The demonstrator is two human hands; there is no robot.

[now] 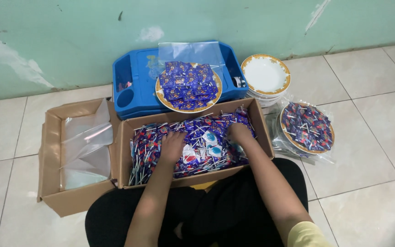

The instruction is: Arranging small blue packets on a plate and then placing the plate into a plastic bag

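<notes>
A cardboard box (123, 151) in front of me is full of wrapped lollipops (206, 144) in blue and red wrappers with white sticks. My left hand (172, 145) is pressed into the pile at the middle left, fingers curled among the sweets. My right hand (238, 133) digs into the pile at the right, fingers bent on the wrappers. Whether either hand has a firm hold on any lollipops is hidden by the pile. Behind the box, a gold-rimmed plate (162, 98) carrying blue packets (187, 84) rests on a blue plastic tray (136, 80).
A second cardboard box (51, 151) at left holds clear plastic bags (85, 151). A stack of white gold-rimmed plates (266, 75) stands at the back right. A plate of lollipops wrapped in clear plastic (307, 128) lies on the tiled floor. A green wall runs behind.
</notes>
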